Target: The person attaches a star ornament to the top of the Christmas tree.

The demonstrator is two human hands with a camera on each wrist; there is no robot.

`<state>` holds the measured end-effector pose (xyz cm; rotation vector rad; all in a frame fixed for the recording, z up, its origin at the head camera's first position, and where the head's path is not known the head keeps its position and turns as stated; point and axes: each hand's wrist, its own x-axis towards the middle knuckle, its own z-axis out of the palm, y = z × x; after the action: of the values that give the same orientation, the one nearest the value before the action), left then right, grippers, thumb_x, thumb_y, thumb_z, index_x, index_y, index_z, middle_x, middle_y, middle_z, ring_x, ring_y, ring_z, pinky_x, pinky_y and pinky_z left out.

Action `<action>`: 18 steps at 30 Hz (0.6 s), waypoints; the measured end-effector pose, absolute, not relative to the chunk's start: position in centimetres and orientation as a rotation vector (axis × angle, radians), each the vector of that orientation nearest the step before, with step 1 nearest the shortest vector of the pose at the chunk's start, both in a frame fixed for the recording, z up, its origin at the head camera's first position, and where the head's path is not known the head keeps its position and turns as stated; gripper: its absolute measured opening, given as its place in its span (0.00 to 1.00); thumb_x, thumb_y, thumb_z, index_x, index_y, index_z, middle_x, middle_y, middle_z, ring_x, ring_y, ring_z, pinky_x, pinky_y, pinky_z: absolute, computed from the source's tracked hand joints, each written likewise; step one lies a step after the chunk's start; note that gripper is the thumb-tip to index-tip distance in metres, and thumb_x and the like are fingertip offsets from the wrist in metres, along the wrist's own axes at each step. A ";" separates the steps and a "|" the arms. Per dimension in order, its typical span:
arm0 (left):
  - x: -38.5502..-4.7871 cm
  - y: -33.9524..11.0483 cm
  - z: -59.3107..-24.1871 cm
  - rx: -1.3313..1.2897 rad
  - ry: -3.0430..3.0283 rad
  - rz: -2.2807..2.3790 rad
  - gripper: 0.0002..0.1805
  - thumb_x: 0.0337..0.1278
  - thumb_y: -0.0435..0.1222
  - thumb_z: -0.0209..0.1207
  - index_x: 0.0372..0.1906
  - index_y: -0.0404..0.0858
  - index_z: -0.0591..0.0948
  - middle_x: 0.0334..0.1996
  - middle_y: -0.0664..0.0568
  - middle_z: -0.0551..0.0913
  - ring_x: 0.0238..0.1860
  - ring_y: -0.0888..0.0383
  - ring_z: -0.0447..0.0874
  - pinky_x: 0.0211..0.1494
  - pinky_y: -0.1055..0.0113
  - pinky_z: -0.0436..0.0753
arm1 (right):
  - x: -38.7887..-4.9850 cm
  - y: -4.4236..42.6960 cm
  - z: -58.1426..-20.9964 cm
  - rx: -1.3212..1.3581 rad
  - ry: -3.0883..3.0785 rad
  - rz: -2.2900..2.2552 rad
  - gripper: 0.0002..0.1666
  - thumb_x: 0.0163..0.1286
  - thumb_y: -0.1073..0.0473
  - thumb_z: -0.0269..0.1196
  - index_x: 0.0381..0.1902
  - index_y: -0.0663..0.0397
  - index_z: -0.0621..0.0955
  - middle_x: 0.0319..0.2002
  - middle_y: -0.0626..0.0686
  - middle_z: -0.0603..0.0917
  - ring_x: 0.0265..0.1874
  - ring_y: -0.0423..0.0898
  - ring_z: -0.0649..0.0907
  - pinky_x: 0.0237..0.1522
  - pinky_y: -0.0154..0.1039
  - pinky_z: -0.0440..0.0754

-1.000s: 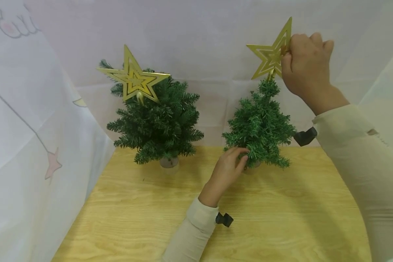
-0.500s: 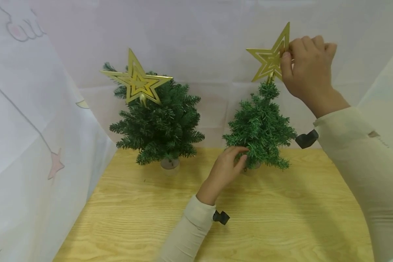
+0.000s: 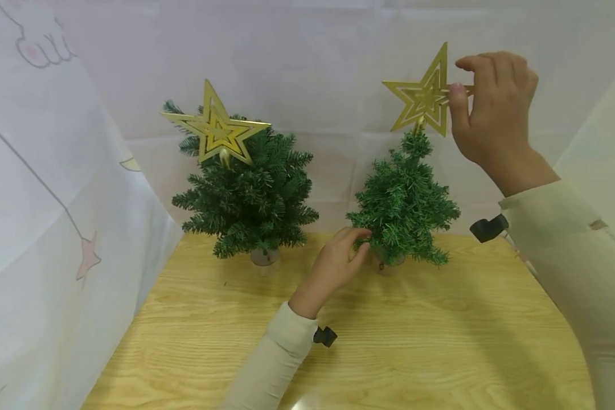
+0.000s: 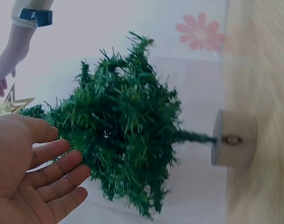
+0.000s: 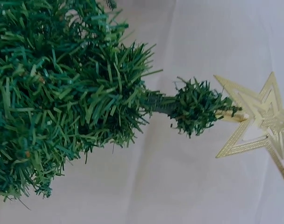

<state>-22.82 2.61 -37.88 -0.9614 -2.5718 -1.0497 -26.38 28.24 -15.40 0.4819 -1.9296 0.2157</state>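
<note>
A gold star topper (image 3: 424, 98) stands on the tip of the small right Christmas tree (image 3: 406, 196). Beside its right-hand point is my right hand (image 3: 499, 105), thumb and fingers parted, with that point partly behind the thumb. The right wrist view shows the star's gold stem (image 5: 233, 115) at the tip tuft, and no hand there. My left hand (image 3: 333, 262) hovers at the lower left of this tree, its fingers loosely spread in the left wrist view and holding nothing. The tree's round wooden base (image 4: 235, 139) rests on the table.
A fuller Christmas tree (image 3: 248, 193) stands to the left, with another gold star (image 3: 216, 130) leaning at its upper left. Both trees are near the back edge of the wooden table (image 3: 389, 341). A pale printed cloth (image 3: 333, 68) hangs behind and at the left.
My right hand has loosened its pinch on the star's point and moved slightly right. My left hand has drawn back left from the lower branches.
</note>
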 end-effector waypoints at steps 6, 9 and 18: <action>-23.1 1.3 -37.9 -1.006 -2.535 -0.954 0.20 0.73 0.42 0.53 0.65 0.45 0.73 0.58 0.55 0.75 0.59 0.58 0.75 0.58 0.62 0.77 | -25.3 26.9 -15.9 0.541 -1.832 0.281 0.26 0.70 0.52 0.41 0.55 0.62 0.74 0.56 0.63 0.72 0.61 0.59 0.65 0.62 0.52 0.53; -23.1 0.8 -38.1 -1.039 -2.499 -0.879 0.22 0.73 0.43 0.53 0.67 0.46 0.70 0.58 0.54 0.74 0.58 0.58 0.75 0.58 0.63 0.78 | -24.5 26.1 -16.5 0.593 -1.806 0.311 0.27 0.68 0.53 0.40 0.54 0.64 0.75 0.57 0.64 0.73 0.62 0.59 0.65 0.65 0.53 0.52; -22.8 -0.3 -38.9 -1.143 -2.401 -0.655 0.30 0.72 0.46 0.53 0.73 0.45 0.61 0.65 0.47 0.68 0.64 0.52 0.69 0.64 0.55 0.72 | -22.2 24.0 -19.8 0.770 -1.820 0.325 0.28 0.73 0.51 0.38 0.53 0.67 0.74 0.57 0.67 0.72 0.61 0.65 0.67 0.66 0.58 0.57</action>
<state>-22.83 -0.29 -38.91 -1.1428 -2.4010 -0.6555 -22.23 24.03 -19.76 0.7704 -1.8201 0.3250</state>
